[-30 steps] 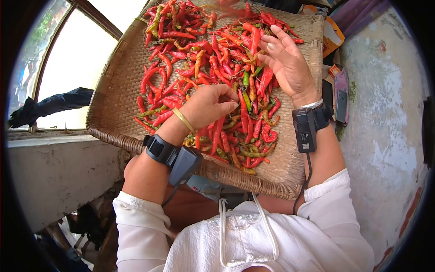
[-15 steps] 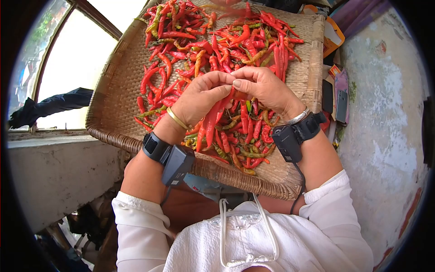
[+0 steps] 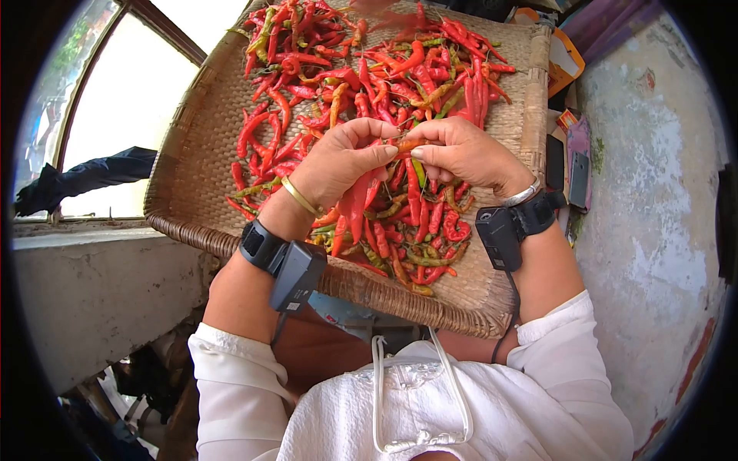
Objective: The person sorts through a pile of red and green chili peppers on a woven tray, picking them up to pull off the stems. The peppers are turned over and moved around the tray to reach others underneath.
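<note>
My left hand (image 3: 346, 163) is closed, its thumb and forefinger pinched at the stem end of an orange-red chili pepper (image 3: 409, 144). Long red chili peppers (image 3: 355, 206) hang down below that palm, seemingly gripped by its other fingers, which are hidden. From the other side, my right hand (image 3: 469, 157) pinches the orange-red chili between thumb and fingers. Both hands are above a woven basket tray (image 3: 503, 100) spread with many red, orange and greenish chili peppers (image 3: 415, 73).
A window with a dark folded cloth (image 3: 100, 178) on its sill is at the left. Along the tray's right side lie a phone (image 3: 579, 178) and an orange box (image 3: 565, 61), near a peeling wall (image 3: 653, 192). The tray's braided front rim (image 3: 384, 290) is close to my lap.
My right hand has shifted a little right and down, away from my left hand. The orange-red chili now shows between the fingertips. My left hand has barely moved.
</note>
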`<move>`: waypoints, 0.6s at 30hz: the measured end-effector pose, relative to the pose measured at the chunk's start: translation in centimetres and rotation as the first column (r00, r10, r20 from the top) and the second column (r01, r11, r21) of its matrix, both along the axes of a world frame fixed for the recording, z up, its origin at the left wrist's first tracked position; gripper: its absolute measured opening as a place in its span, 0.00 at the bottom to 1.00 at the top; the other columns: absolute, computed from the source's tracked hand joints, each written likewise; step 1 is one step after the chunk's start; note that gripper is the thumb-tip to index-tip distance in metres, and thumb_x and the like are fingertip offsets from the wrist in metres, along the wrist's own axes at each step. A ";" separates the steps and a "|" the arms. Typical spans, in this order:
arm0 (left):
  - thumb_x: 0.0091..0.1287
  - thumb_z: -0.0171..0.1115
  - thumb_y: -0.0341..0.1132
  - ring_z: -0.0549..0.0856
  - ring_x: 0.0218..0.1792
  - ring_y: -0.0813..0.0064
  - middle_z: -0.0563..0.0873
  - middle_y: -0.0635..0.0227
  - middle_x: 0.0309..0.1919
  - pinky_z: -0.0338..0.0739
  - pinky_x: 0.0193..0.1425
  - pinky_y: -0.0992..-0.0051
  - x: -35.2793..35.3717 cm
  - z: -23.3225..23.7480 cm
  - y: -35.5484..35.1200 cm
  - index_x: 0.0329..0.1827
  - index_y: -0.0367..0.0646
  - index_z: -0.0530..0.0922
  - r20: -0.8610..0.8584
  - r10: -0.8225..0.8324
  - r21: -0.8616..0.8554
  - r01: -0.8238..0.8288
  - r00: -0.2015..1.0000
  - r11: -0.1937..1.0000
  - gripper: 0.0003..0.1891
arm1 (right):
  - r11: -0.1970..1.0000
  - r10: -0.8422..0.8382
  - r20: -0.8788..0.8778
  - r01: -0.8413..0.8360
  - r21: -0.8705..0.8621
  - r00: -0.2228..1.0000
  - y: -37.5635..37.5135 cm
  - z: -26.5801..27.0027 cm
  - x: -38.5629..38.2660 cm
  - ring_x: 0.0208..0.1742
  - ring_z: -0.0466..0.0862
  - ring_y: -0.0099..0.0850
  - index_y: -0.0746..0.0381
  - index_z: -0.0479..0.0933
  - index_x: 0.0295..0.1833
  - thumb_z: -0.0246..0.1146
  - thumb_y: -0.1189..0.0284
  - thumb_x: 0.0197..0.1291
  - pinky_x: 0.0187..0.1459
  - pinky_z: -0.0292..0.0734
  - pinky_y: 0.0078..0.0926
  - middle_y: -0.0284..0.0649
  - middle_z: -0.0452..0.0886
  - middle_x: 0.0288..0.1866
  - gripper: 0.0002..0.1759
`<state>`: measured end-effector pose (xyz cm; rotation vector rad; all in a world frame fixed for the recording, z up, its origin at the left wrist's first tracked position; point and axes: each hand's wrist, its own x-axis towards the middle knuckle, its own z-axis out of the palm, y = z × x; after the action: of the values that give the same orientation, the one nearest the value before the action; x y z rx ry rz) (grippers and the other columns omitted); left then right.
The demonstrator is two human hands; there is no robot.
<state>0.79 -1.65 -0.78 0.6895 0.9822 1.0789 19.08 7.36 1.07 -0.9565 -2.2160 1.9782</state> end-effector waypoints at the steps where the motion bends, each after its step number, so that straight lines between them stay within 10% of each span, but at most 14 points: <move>1: 0.61 0.59 0.27 0.78 0.26 0.85 0.79 0.72 0.32 0.75 0.30 0.87 0.2 0.3 0.0 0.46 0.40 0.74 -0.049 -0.009 -0.011 0.009 0.999 1.000 0.11 | 0.998 -0.052 -0.032 0.050 -0.035 0.998 0.2 0.0 0.2 0.18 0.70 0.15 0.62 0.76 0.43 0.55 0.70 0.59 0.21 0.66 0.13 0.28 0.73 0.19 0.10; 10: 0.61 0.58 0.28 0.76 0.25 0.86 0.79 0.74 0.32 0.73 0.30 0.87 0.0 0.5 -0.1 0.47 0.40 0.73 -0.231 -0.048 -0.068 0.033 0.972 0.997 0.11 | 0.870 -0.493 -0.222 0.471 -0.144 0.841 1.5 -0.7 1.0 0.21 0.72 0.12 0.64 0.73 0.44 0.51 0.69 0.63 0.22 0.67 0.08 0.29 0.75 0.23 0.11; 12: 0.61 0.58 0.29 0.76 0.25 0.86 0.79 0.74 0.31 0.73 0.30 0.87 0.1 0.6 -0.1 0.47 0.40 0.73 -0.267 -0.059 -0.071 0.042 0.962 0.997 0.11 | 0.888 -0.458 -0.157 0.441 -0.134 0.875 1.4 -0.7 1.0 0.24 0.74 0.15 0.64 0.74 0.41 0.53 0.69 0.62 0.26 0.68 0.12 0.29 0.75 0.25 0.10; 14: 0.62 0.58 0.29 0.76 0.25 0.87 0.79 0.73 0.31 0.72 0.29 0.87 0.1 0.4 -0.1 0.46 0.40 0.73 -0.315 -0.050 -0.047 0.037 0.948 0.998 0.10 | 0.964 -0.005 0.043 -0.007 0.265 0.999 1.1 -1.0 1.1 0.25 0.76 0.21 0.66 0.76 0.34 0.57 0.69 0.57 0.27 0.70 0.21 0.33 0.77 0.25 0.11; 18: 0.62 0.58 0.29 0.76 0.24 0.87 0.79 0.74 0.30 0.72 0.29 0.87 -0.1 0.1 0.0 0.46 0.40 0.73 -0.342 -0.025 -0.045 0.010 0.939 0.999 0.10 | 0.782 0.169 0.084 -0.186 0.595 0.982 0.5 -2.0 1.4 0.29 0.79 0.38 0.64 0.79 0.33 0.60 0.69 0.48 0.33 0.72 0.33 0.43 0.78 0.26 0.09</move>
<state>0.70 -1.64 -0.63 0.8682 1.2911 0.9360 20.51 7.85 -0.97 -0.6979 -2.7601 1.1369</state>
